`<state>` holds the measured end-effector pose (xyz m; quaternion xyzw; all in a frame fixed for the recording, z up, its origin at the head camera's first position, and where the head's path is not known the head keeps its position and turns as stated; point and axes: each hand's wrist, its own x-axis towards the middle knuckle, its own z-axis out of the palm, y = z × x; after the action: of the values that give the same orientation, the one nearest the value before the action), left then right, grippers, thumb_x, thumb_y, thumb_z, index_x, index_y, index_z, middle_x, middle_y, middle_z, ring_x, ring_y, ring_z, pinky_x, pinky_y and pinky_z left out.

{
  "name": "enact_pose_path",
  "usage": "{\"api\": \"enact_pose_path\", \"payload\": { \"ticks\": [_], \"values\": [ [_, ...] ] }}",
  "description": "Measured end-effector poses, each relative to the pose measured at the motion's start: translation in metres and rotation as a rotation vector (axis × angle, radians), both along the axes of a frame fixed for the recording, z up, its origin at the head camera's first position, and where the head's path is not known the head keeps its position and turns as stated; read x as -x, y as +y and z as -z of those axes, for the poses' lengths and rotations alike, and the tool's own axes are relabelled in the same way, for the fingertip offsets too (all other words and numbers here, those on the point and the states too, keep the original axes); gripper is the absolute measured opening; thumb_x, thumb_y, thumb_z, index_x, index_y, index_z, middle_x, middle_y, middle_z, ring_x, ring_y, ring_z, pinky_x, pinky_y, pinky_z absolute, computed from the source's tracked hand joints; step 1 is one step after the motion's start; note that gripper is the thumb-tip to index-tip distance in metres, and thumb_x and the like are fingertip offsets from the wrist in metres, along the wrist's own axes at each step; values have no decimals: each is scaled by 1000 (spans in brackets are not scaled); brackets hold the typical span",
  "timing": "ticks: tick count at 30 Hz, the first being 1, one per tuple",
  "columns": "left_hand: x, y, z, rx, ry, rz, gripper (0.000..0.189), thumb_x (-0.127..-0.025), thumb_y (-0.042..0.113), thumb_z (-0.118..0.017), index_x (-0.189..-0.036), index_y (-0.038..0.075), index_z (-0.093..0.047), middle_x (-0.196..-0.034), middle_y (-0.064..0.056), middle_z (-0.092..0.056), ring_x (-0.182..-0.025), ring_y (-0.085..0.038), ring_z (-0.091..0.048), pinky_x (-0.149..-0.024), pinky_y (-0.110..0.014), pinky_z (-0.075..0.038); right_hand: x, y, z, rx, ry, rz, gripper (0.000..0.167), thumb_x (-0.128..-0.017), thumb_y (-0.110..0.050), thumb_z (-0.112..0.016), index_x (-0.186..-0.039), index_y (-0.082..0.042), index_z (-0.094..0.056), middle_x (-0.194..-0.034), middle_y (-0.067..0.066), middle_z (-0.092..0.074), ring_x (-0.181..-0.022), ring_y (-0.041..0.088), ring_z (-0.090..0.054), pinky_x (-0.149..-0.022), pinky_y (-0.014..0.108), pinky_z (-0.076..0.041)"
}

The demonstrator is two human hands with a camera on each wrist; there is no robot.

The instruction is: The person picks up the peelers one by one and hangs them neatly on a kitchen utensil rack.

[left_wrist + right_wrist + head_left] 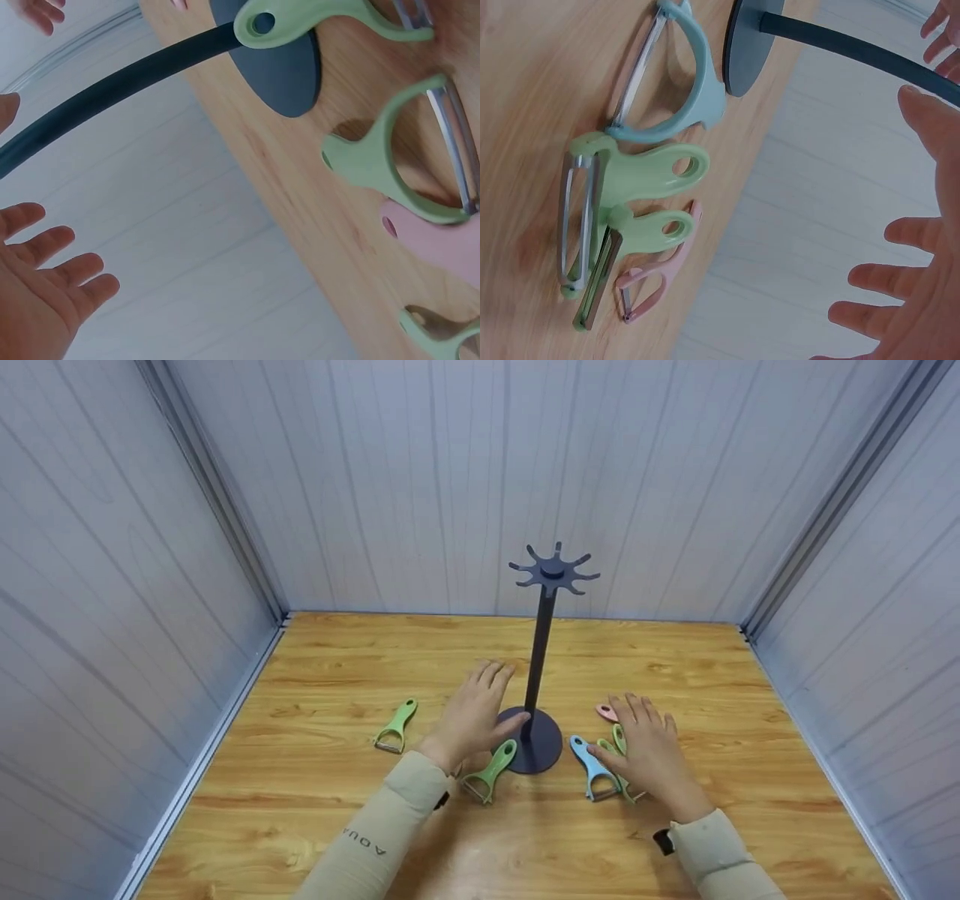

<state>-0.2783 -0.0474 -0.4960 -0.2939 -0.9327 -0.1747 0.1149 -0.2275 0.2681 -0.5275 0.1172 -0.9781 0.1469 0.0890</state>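
Note:
My left hand point(471, 716) hovers with fingers stretched out, just left of a dark stand point(539, 652) with a round base. A green peeler point(499, 763) lies by that base, below the hand. In the left wrist view, another green peeler point(352, 159) touches a pink peeler point(439, 240); the left arm mostly hides these in the head view. My right hand point(651, 750) is spread above several peelers and holds nothing. Under or beside it lie a blue peeler point(589, 761), two overlapping green peelers point(649, 171) and a pink peeler point(664, 277).
A further green peeler point(399, 724) lies to the left on the wooden table point(330, 675). The stand's top carries a ring of hooks point(553, 570) with nothing hanging on them. Pale panel walls point(420, 495) enclose the table at the back and both sides.

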Motion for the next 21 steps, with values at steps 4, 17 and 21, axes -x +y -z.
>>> {"api": "enact_pose_path", "payload": {
  "ticks": [4,17,21],
  "values": [
    [0,5,1,-107,-26,26,73,-107,47,-69,-161,2,-45,-158,-19,-54,-147,-36,-54,-122,-52,-50,-1,4,1,6,15,-19,88,-97,-53,-80,-162,-4,-46,-164,31,-45,-153,58,-40,-116,86,-32],
    [8,21,-9,-377,-217,101,62,-109,27,-70,-160,2,-46,-157,-19,-56,-146,-34,-57,-122,-49,-50,5,22,2,39,-9,-20,87,-98,-47,-81,-162,0,-44,-162,33,-46,-149,55,-45,-117,81,-36],
    [10,25,-10,-455,-264,119,60,-109,24,-68,-160,2,-45,-157,-18,-56,-144,-34,-58,-120,-46,-52,8,27,6,48,-26,-12,86,-99,-43,-81,-162,3,-43,-161,34,-46,-148,56,-46,-117,80,-36]
  ]
}}
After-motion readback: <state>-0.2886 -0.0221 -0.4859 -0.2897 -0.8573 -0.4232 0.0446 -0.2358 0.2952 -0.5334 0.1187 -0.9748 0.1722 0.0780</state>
